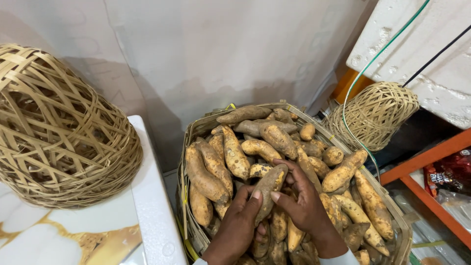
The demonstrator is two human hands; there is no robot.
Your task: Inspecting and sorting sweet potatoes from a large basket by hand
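Both my hands grip one sweet potato (267, 189), left hand (239, 225) and right hand (301, 201) closed around it above the full woven basket (189, 147). Beside it, a white marbled surface (147, 216) carries an upturned wicker basket (59, 132). Behind stands a pale wall (221, 49); an orange shelf (431, 157) is on my right.

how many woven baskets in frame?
3: a large upturned basket on the white table at left, a sweet-potato basket at centre, a small upturned basket at right. More may be hidden.
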